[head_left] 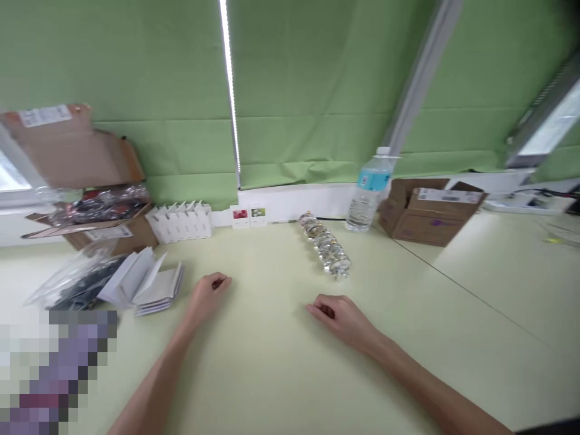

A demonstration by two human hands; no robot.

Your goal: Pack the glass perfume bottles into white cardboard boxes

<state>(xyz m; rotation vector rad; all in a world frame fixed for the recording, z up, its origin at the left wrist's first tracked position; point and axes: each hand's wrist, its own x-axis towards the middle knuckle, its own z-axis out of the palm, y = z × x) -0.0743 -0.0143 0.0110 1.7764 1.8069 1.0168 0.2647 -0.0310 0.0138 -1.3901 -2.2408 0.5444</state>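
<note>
The pale desk [267,368] has a thin seam [453,281] across its right part. Along its far edge, from left, stand an open box [141,228], white packets [181,223], two cards [240,218], an upright bottle [366,196] and a carton [435,220]. A shiny roll [327,246] lies before the bottle; a plastic bag [75,272] and papers [157,289] lie leftward.

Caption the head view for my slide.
Left hand and right hand, loosely curled at a pale table before a shiny bundle.

The left hand [211,289] is loosely curled near some folded white papers [161,285] on the pale table [258,362]; the right hand [339,315], curled alike, is nearest a shiny crinkled roll [324,243], perhaps foil or clear wrap. Beyond, a water bottle [361,206] (blue label [374,179], white cap [383,150]) stands beside a cardboard box [432,222].
</note>
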